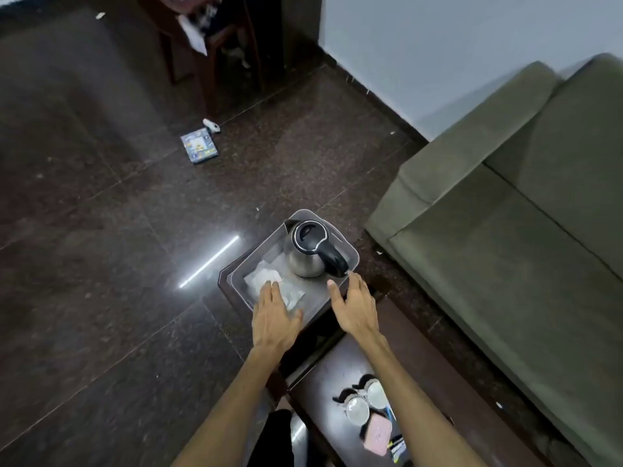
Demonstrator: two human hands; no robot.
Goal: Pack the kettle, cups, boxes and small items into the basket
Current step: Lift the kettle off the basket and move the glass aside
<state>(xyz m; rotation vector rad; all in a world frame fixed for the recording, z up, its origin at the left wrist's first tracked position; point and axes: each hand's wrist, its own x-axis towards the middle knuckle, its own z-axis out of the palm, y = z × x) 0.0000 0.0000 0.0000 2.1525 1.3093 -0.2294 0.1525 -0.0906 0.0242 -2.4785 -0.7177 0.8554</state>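
A steel kettle with a black lid and handle stands upright inside a clear plastic basket at the far end of a dark table. White packets lie on the basket's floor beside it. My left hand hovers flat over the packets at the basket's near left edge, fingers apart. My right hand is spread open just before the kettle's handle, holding nothing. Near me on the table sit two white cups and a pink box.
A green sofa fills the right side, close to the table. On the dark tiled floor further off lie a small blue box and a white object. A wooden chair stands at the back.
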